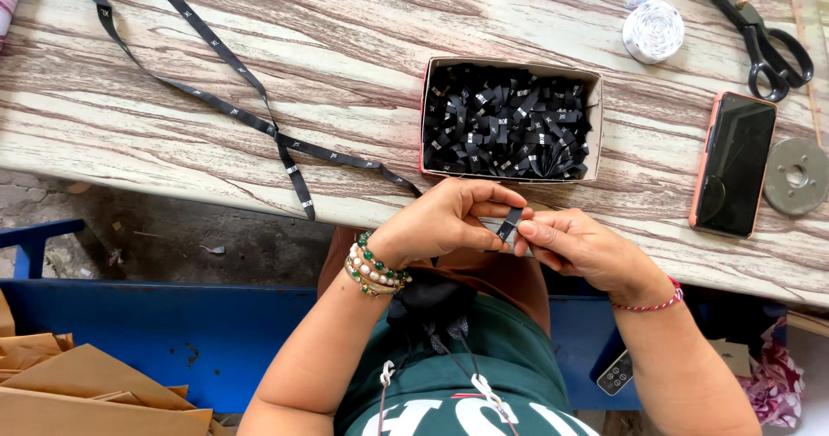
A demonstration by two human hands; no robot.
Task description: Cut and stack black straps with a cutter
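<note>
Black ribbon strip (216,91) lying across table (345,39); phone (734,164), scissors (764,34), white tape roll (654,30), metal disc (796,176) sitting at right. Cardboard box (509,65) holding folded black labels. Left hand (440,222) and right hand (574,244) both pinching one small black label (509,224) at the table edge, just below the box.

- One view only: a camera worn on the person's head.
- Facing: steeply downward, over the chest and both forearms toward the far side.
- Range: close; the left hand (440,224) and right hand (579,246) sit near centre.
- Coverage: near edge of the wood-grain table (345,47) fills the far half; blue bench (173,332) and floor lie near.
- No second view to share ground.
</note>
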